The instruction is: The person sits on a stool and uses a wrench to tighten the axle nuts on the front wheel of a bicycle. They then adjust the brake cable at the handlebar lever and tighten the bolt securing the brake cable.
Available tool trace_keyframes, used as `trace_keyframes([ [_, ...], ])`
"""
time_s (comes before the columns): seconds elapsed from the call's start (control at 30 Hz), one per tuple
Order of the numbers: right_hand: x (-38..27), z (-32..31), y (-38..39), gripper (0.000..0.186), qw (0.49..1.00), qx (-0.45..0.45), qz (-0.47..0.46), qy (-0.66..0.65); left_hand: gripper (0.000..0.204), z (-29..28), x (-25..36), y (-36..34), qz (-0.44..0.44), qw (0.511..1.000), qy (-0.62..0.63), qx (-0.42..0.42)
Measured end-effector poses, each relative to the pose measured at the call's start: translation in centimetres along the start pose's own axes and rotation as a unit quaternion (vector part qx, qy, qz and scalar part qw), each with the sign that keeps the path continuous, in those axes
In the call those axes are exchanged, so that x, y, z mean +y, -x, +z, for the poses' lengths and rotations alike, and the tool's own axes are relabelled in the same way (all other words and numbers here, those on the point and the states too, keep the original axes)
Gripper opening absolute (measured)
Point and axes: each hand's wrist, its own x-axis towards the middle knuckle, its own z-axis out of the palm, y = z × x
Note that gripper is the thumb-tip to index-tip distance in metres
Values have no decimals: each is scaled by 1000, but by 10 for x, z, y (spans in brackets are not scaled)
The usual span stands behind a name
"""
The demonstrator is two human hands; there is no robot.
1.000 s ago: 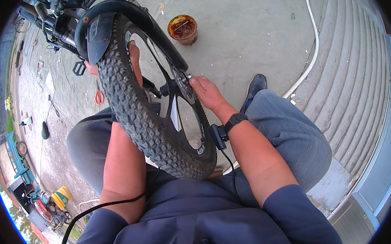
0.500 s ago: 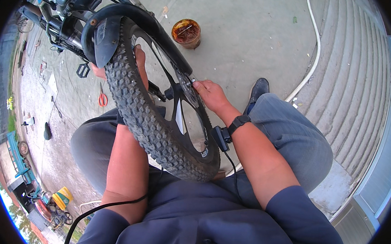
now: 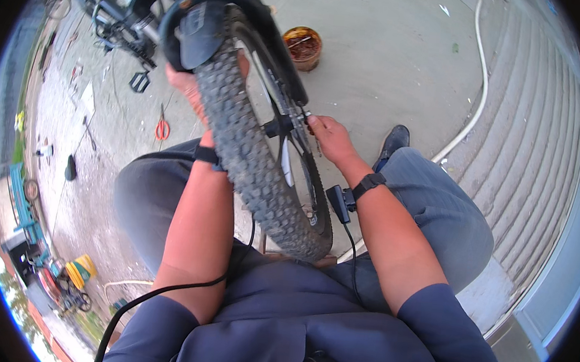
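Note:
In front of me stands a bicycle front wheel with a knobbly black tyre (image 3: pixel 249 144), its lower end between my knees. My left hand (image 3: pixel 190 92) grips the tyre from the left, just below the black mudguard (image 3: pixel 202 37); some fingers show through on the inner side. My right hand (image 3: pixel 332 138) is closed at the lower end of the black fork leg (image 3: pixel 285 70), beside the wheel's hub (image 3: pixel 278 126). Thumb and forefinger pinch there at a small part too hidden to make out. Both wrists wear black straps; a cable hangs from a box at the right one.
Orange-handled scissors (image 3: pixel 162 129) lie on the concrete to the left, near a bicycle pedal (image 3: pixel 139 82). Beyond the fork sits a rusty-brown bucket (image 3: pixel 303 47) with a stick in it. A pale hose (image 3: pixel 481 93) runs along the ridged steps (image 3: pixel 521 143) at right.
The wheel and fork have swung to the right in view and stand more upright. My left hand shows more on the tyre's outer side. My right hand stays by the fork end.

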Motion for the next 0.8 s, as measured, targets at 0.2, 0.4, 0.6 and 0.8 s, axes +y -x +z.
trace_keyframes([
  [0.2,15,-7,-4,52,990,-19,75,-120,23,16,-4,-4,-111,963,229,92],
  [0.4,-14,-29,1,52,973,44,94,-206,48,9,-8,4,-135,988,73,35],
  [0.6,-107,-60,10,62,960,62,56,-266,90,-11,-3,5,-154,985,29,-71],
  [0.8,-189,-69,40,66,959,-12,26,-284,106,-35,0,10,-139,982,-31,-121],
])
